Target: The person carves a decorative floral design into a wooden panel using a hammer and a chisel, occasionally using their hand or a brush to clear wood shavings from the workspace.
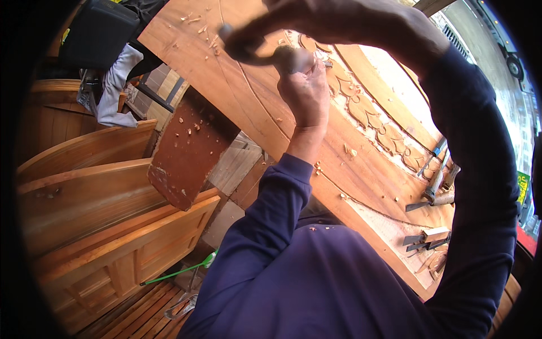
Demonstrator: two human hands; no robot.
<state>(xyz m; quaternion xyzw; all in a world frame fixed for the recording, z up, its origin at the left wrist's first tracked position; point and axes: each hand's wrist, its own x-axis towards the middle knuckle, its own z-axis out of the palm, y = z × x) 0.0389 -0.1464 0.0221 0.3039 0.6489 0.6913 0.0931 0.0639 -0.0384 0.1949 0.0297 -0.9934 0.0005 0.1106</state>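
Navy cloth ends at my left wrist, and that left hand is closed in a fist, clamped, I judge, on a tool whose metal just shows at the right of my grip. Working it well would call for a firm, low hold, short even strokes along the drawn line, and knuckles kept out of any swing. My right hand, farther off and to the left, is blurred; its fingers look bent, but I cannot tell what they hold. Beneath both lies the wooden panel, running from far left to near right, with leafy carving right of my fist and loose shavings about. Toward the near right rest spare chisels; left, past the panel's edge, stand wooden doors.
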